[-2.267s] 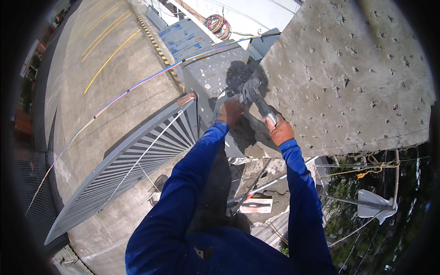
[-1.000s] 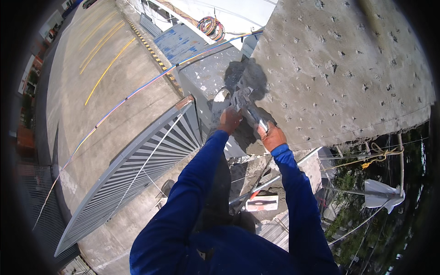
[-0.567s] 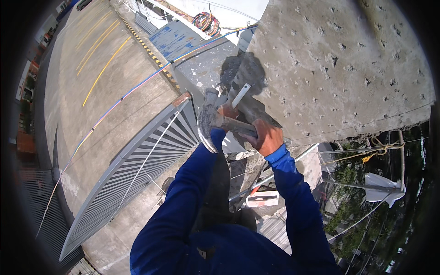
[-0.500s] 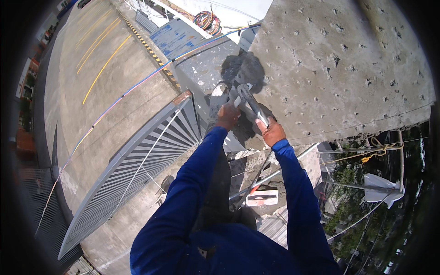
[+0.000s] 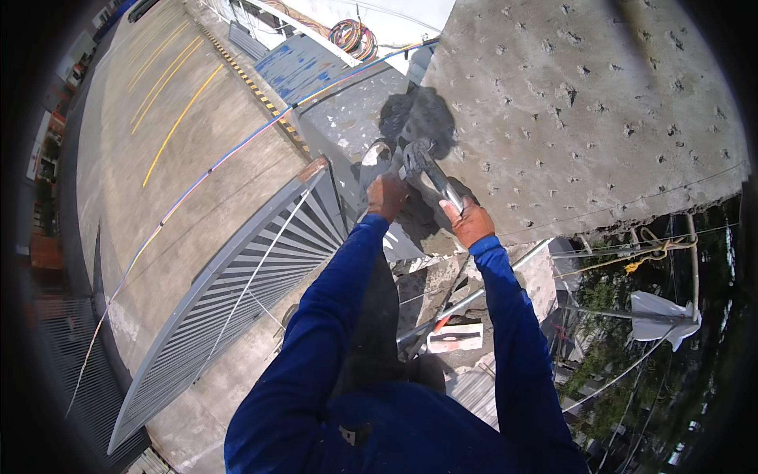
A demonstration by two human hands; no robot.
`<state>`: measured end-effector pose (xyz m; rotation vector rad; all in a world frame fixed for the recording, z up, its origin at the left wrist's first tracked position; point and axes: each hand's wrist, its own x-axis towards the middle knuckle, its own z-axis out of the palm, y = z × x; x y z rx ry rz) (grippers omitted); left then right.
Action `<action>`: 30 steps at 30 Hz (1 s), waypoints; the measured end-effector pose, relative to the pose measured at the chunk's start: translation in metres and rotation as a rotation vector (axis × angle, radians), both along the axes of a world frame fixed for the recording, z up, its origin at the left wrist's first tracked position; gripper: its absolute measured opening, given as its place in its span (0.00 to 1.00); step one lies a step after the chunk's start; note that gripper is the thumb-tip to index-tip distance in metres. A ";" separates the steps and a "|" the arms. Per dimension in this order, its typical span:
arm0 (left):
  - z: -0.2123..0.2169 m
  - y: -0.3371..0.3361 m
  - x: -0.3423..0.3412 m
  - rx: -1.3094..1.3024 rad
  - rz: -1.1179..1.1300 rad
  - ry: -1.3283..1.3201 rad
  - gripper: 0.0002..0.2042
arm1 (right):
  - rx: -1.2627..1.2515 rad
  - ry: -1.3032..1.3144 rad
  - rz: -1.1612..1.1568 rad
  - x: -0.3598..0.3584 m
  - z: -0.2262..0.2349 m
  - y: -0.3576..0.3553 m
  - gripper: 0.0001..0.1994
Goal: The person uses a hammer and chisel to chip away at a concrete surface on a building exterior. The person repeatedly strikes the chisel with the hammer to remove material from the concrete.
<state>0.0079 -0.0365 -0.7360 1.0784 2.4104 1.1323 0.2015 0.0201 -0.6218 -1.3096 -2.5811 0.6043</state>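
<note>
My right hand (image 5: pixel 471 221) is closed on the near end of a plastering trowel (image 5: pixel 433 175), a long, narrow, mortar-smeared metal tool tilted up to the left. Close to its far end is my left hand (image 5: pixel 387 196), its fingers curled in. What the left fingers hold is hidden. Wet grey mortar (image 5: pixel 418 213) lies below and between the hands. Just past the left hand is a rounded grey thing with a white patch (image 5: pixel 376 155), perhaps a shoe tip. A chipped concrete surface (image 5: pixel 545 118) spreads to the right of the hands.
A grey slatted metal panel (image 5: pixel 229 292) stands at left, above paved ground (image 5: pixel 181 166). A striped cable (image 5: pixel 209 171) crosses to the grey ledge (image 5: pixel 347 99). Below the right hand lie a metal pole (image 5: pixel 474 297) and a float (image 5: pixel 455 338). Coiled hoses (image 5: pixel 353 39) are at the far edge.
The view has shifted slightly. My left hand has moved a little left, and the pale flat piece seen by its fingers no longer shows clearly. My right hand keeps its grip on the trowel.
</note>
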 end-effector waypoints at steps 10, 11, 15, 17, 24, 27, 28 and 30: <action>-0.026 -0.021 0.020 0.214 -0.061 -0.031 0.14 | -0.267 0.381 0.013 -0.007 0.057 -0.110 0.22; -0.007 -0.017 0.027 0.123 -0.041 -0.080 0.15 | -0.220 0.410 0.083 -0.009 0.077 -0.117 0.22; -0.003 -0.008 0.032 0.075 -0.020 -0.049 0.15 | 0.070 0.495 0.484 -0.006 0.124 -0.125 0.21; -0.017 -0.001 0.032 0.095 -0.012 -0.086 0.14 | 0.222 0.450 0.582 0.005 0.110 -0.106 0.21; -0.040 0.008 0.033 0.535 0.026 0.413 0.10 | 0.126 -0.080 0.109 0.028 -0.005 -0.043 0.28; -0.053 0.011 0.040 0.156 0.034 -0.049 0.08 | 0.228 0.179 0.267 0.015 0.030 -0.102 0.23; -0.059 0.012 0.040 0.158 0.068 -0.015 0.07 | 0.016 0.115 0.318 0.005 0.059 -0.115 0.21; -0.050 0.011 0.039 0.103 0.062 -0.003 0.07 | 0.081 0.382 0.546 -0.002 0.082 -0.127 0.21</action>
